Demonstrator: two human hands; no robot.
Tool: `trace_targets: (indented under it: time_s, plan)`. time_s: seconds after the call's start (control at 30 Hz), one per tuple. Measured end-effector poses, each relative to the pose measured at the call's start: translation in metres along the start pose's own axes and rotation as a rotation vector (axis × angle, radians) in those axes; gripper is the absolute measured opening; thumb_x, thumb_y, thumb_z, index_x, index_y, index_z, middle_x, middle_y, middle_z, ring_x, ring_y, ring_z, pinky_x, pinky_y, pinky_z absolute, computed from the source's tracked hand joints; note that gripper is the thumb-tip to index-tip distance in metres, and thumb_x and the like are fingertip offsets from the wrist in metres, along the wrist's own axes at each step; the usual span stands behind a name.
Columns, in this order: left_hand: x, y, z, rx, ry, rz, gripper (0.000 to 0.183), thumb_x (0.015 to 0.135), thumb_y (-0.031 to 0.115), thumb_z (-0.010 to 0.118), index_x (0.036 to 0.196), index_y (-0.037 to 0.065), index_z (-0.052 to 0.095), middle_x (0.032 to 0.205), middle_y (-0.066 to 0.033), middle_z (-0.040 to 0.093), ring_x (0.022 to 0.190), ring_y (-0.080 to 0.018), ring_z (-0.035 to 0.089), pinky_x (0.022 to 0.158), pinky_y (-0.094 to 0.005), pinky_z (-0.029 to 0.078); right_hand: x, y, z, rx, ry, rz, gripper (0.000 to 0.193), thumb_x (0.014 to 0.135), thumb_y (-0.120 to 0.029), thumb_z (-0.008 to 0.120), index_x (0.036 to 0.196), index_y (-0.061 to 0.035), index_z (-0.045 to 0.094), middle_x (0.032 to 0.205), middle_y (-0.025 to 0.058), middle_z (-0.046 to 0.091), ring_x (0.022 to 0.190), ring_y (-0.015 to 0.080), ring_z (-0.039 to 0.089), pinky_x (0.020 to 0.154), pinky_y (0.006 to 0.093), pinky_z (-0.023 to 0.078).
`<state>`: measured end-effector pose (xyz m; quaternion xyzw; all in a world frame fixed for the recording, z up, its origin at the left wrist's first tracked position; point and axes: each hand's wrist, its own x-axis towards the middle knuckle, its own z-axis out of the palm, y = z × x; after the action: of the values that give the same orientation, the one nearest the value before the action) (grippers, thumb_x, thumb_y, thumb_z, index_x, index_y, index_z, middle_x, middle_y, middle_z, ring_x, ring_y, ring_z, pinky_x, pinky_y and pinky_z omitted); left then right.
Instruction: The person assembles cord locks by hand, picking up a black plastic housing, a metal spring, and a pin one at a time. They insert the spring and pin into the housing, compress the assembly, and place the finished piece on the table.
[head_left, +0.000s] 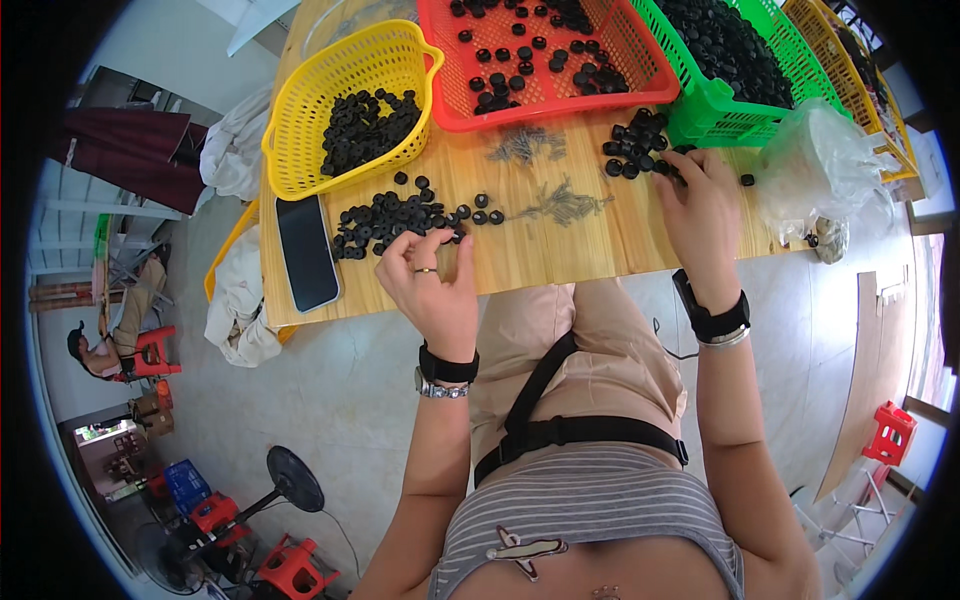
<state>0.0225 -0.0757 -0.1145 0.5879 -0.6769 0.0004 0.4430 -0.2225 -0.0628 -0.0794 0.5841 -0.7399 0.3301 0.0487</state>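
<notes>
At the table's near edge, my left hand (430, 285) pinches a small black round part (458, 237) between thumb and forefinger. That hand sits at the right side of a loose pile of black ring-like parts (400, 215). My right hand (703, 205) reaches into a cluster of black caps (635, 145). Its thumb and fingers close around a black cap (679, 178), partly hidden by the fingers. Between the hands lie two heaps of thin metal pins, a nearer heap (568, 203) and a farther heap (525, 146).
A yellow basket (285, 135) of black parts stands at left, above a phone (307, 255). Behind are a red basket (560, 112) and a green crate (715, 120), both holding black pieces. A clear plastic bag (815, 165) sits at right. The table (620, 255) is wooden.
</notes>
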Motion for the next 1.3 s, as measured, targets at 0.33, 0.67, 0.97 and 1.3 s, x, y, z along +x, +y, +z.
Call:
trace_targets:
  time_s: [0.33,0.67,0.97,1.3]
  plan:
    - [-0.003,0.009,-0.026,-0.277,0.020,0.104,0.020,0.070,-0.003,0.066,0.088,0.003,0.060,0.094,-0.0083,0.061,0.079,-0.0174,0.052,0.071,-0.0284,0.042,-0.021,-0.024,-0.025,0.335,-0.128,0.029,0.022,0.067,-0.004,0.068,0.087,-0.0014,0.060,0.085,0.0078,0.058,0.078,0.0231,0.056,0.067,0.0296,0.045]
    - [0.002,0.078,-0.072,-1.006,-0.425,-0.007,0.021,0.073,-0.008,0.058,0.094,-0.003,0.061,0.093,-0.0150,0.063,0.081,-0.0220,0.062,0.071,-0.0273,0.049,-0.056,-0.061,-0.070,1.290,-0.602,0.108,0.027,0.075,0.004,0.060,0.101,0.0026,0.061,0.093,0.0095,0.059,0.083,0.0137,0.056,0.070,0.0240,0.046]
    - [0.005,0.099,-0.096,-1.000,-0.478,-0.082,0.021,0.067,-0.004,0.066,0.086,-0.002,0.059,0.088,-0.0187,0.061,0.077,-0.0224,0.060,0.065,-0.0277,0.047,-0.068,-0.059,-0.068,1.829,-0.588,0.194,0.030,0.078,0.004,0.058,0.105,0.0071,0.047,0.096,0.0168,0.057,0.091,0.0200,0.057,0.081,0.0312,0.046]
    - [0.014,0.101,-0.095,-0.700,-0.411,0.343,0.029,0.061,-0.003,0.071,0.088,0.004,0.061,0.085,-0.0127,0.063,0.070,-0.0217,0.060,0.058,-0.0284,0.047,-0.070,-0.059,-0.066,1.838,-0.550,0.175,0.024,0.079,0.005,0.056,0.102,0.0073,0.049,0.098,0.0194,0.056,0.094,0.0238,0.057,0.082,0.0353,0.048]
